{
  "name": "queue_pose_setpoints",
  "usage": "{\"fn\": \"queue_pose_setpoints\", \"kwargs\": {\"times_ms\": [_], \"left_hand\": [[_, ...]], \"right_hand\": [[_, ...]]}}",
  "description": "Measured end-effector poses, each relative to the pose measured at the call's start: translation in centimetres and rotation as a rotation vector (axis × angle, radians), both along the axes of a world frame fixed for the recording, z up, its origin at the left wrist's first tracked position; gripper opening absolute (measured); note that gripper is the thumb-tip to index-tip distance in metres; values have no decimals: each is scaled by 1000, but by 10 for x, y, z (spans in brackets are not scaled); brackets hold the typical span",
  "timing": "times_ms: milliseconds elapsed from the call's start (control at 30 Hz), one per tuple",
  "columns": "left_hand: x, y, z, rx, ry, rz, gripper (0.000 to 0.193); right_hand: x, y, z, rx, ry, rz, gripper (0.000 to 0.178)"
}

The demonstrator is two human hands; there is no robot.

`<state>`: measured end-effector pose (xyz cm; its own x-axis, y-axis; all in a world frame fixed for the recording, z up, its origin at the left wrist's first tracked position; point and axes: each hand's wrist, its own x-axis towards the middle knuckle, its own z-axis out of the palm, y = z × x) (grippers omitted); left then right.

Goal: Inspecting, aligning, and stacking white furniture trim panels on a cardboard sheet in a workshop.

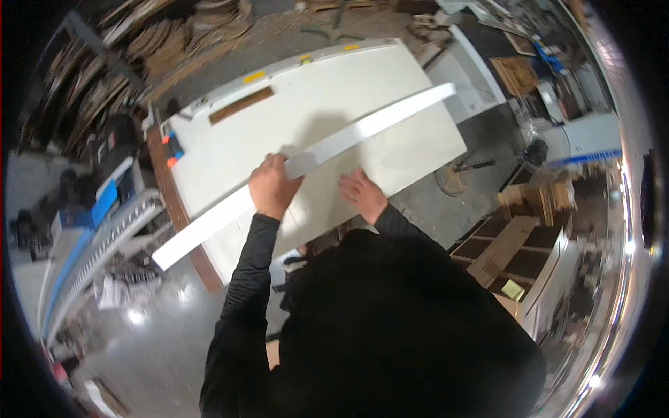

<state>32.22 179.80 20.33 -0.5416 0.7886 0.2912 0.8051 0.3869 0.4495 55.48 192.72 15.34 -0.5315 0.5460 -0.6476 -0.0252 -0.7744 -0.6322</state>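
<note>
The left hand [273,187] was clamped over the near-middle of a long white strip [306,159], fingers wrapped around its top edge, holding it. The strip ran on a slant across the white worktop [390,90], one end jutting well past the worktop's left edge and the other reaching beyond its far right corner. The right hand [362,195] lay flat, fingers spread, on the worktop near its front edge, just beside the strip but apparently not on it.

The step in hand looked like positioning or sliding the strip over the worktop, with the right hand steadying the body. Any further shift would call for a firm hold near the balance point, since so much of the strip overhung on the left.

A brown slot [241,105] sat toward the worktop's far left corner. The person's dark torso hid the front edge of the worktop, and whether the strip rested on the surface or was lifted clear could not be told.
</note>
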Motion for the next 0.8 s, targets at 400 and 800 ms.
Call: {"fn": "queue_pose_setpoints", "kwargs": {"times_ms": [400,800], "left_hand": [[36,-34,88,2,-12,-41,30],[20,-129,100,692,-509,390,26]], "right_hand": [[-33,129,174,291,254,-653,27],[8,232,212,347,774,-101,52]]}}
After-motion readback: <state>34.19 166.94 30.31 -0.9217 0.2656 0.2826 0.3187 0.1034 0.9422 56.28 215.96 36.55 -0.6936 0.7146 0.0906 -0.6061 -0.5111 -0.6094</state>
